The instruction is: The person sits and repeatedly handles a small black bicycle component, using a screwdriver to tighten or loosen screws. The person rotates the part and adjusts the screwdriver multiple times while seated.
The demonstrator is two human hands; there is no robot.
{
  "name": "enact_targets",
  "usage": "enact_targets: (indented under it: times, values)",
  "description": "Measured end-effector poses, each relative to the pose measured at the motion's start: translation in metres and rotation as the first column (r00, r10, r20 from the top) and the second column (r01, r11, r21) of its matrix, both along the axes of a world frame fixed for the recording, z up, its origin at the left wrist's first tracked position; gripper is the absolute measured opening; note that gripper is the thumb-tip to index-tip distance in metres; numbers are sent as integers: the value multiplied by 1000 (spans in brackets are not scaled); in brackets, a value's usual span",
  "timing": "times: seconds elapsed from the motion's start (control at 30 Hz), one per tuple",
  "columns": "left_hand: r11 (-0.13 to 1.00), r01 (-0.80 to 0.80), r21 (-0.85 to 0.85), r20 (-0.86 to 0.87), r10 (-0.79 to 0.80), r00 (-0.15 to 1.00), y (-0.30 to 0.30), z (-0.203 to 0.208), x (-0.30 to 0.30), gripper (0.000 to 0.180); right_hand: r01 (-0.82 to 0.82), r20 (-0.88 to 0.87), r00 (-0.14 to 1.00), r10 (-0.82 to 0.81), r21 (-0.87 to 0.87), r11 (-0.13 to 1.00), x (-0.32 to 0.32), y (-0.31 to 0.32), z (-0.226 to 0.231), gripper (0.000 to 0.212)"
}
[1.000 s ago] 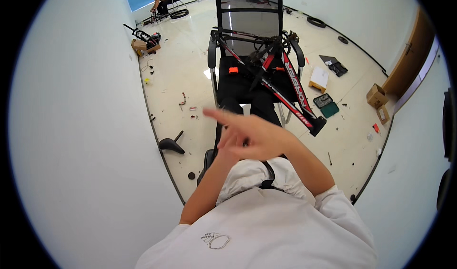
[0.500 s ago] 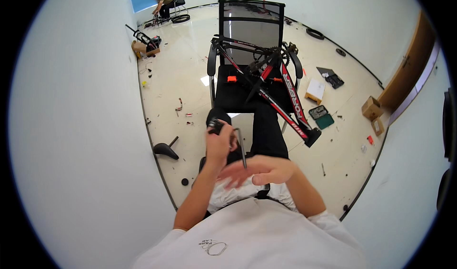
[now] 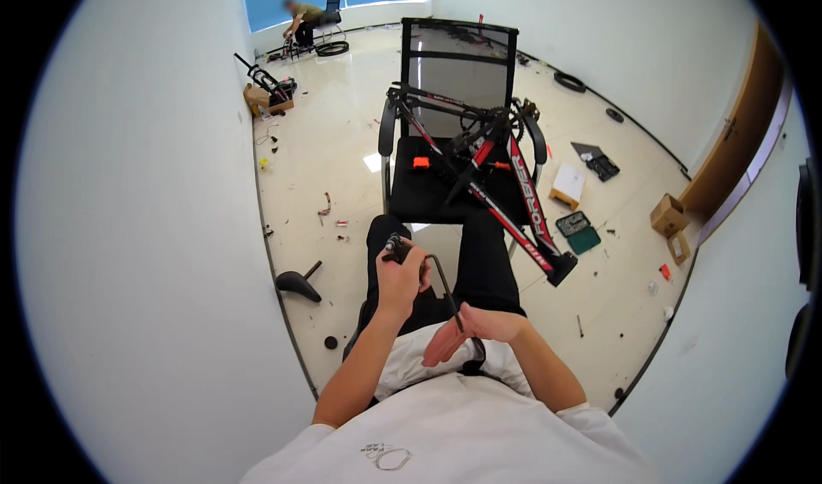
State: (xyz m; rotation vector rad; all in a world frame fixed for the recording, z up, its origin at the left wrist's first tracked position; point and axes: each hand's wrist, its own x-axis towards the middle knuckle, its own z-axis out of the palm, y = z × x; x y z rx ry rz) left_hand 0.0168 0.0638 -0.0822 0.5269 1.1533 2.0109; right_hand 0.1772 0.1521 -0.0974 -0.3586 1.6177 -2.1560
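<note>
My left hand (image 3: 399,285) is closed around a small black metal part (image 3: 395,246) with a silvery end, held above my left thigh. A long, dark L-shaped hex key (image 3: 443,278) runs from beside that part toward my right hand; its short end is hidden at my left fingers. My right hand (image 3: 467,328) has its fingers stretched out, and the key's far end meets it near the thumb and palm. In front of me a black and red bicycle frame (image 3: 484,154) lies across the arms and seat of a black mesh chair (image 3: 428,194).
An orange item (image 3: 420,163) rests on the chair seat. At left on the floor lies a bicycle saddle (image 3: 298,286). To the right are a green tool case (image 3: 586,239), a black case (image 3: 602,168) and cardboard boxes (image 3: 669,216). Another person (image 3: 306,21) sits bent over far back.
My right hand has swung down and turned more upright, and the hex key's far end has moved slightly right and down. My left hand keeps its grip on the black part, tilted differently.
</note>
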Motion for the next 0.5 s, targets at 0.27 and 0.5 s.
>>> enact_targets:
  times: [0.27, 0.5]
  values:
    - [986, 142, -84, -296, -161, 941, 12, -29, 46, 8, 615, -451, 681, -577, -76, 785, -45, 13, 100, 56]
    - [927, 342, -154, -17, -349, 937, -1, 11, 33, 12, 712, -295, 690, -661, 440, 547, -19, 55, 6, 48]
